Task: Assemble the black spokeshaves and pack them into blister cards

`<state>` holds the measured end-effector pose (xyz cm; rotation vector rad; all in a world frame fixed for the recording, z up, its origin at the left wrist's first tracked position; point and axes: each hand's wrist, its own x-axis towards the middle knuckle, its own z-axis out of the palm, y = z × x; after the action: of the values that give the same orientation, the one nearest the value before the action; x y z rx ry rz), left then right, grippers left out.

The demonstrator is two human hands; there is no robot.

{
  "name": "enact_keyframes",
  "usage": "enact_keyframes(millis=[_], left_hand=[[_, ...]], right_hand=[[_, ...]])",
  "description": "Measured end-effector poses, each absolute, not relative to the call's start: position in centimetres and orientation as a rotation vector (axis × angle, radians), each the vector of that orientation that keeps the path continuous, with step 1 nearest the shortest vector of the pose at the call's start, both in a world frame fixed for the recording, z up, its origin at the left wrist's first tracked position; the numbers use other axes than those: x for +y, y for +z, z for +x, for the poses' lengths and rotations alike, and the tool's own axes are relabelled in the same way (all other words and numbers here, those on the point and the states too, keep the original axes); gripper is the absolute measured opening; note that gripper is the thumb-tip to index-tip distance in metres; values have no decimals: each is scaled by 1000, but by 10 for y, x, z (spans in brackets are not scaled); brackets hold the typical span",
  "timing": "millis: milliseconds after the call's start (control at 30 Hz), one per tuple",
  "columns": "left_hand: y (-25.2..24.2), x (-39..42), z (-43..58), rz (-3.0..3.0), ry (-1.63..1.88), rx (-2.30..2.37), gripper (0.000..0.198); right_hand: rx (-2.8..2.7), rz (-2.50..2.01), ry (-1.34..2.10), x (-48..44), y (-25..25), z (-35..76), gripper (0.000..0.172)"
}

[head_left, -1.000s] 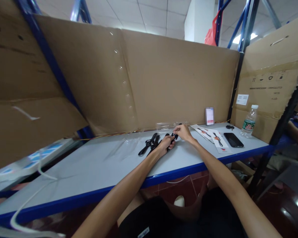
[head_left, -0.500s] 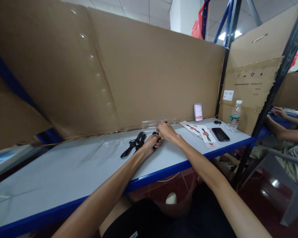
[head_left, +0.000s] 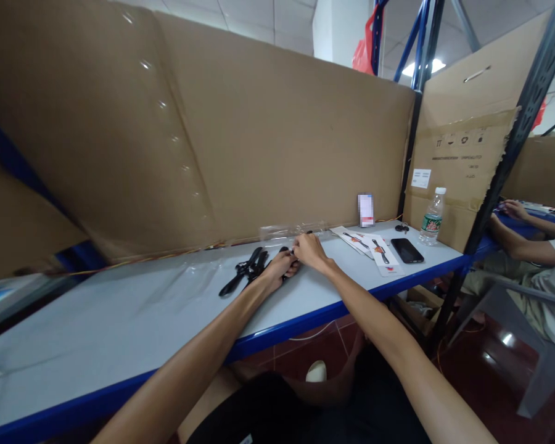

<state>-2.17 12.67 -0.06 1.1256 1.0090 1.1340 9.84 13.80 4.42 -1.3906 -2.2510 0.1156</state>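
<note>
My left hand (head_left: 281, 267) and my right hand (head_left: 309, 251) meet over the grey shelf top (head_left: 143, 308). Both are closed on one small black watch strap (head_left: 290, 253), the left curled round its near end, the right pinching the far end. Most of the strap is hidden by the fingers. A loose pile of black straps (head_left: 245, 274) lies just left of my left hand. Clear plastic bags (head_left: 287, 232) lie behind the hands against the cardboard wall.
Printed watch cards (head_left: 367, 245), a black phone (head_left: 407, 250), a water bottle (head_left: 432, 216) and a small box (head_left: 365, 209) sit to the right. Cardboard sheets (head_left: 268, 135) wall the back. Another person's arms (head_left: 522, 237) work at the far right, beyond a dark rack post (head_left: 490, 191).
The view has swung to the right, so the hands and straps sit further left in the picture. Both hands stay closed on the same strap in the same spot.
</note>
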Motion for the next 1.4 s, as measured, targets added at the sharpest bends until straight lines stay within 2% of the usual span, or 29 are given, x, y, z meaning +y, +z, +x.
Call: enact_keyframes(millis=[300, 567, 867, 1400], left_hand=[[-1, 129, -24, 1165, 1078, 1020, 25], [2, 126, -24, 1154, 1072, 993, 17], [0, 129, -26, 1158, 1063, 986, 16], [8, 126, -25, 965, 1052, 962, 22]], right_hand=[[-2156, -1281, 162, 151, 33, 102, 18], [-2277, -1159, -50, 151, 30, 104, 24], [-1996, -1405, 139, 153, 26, 99, 17], [-1991, -1256, 161, 166, 17, 103, 12]])
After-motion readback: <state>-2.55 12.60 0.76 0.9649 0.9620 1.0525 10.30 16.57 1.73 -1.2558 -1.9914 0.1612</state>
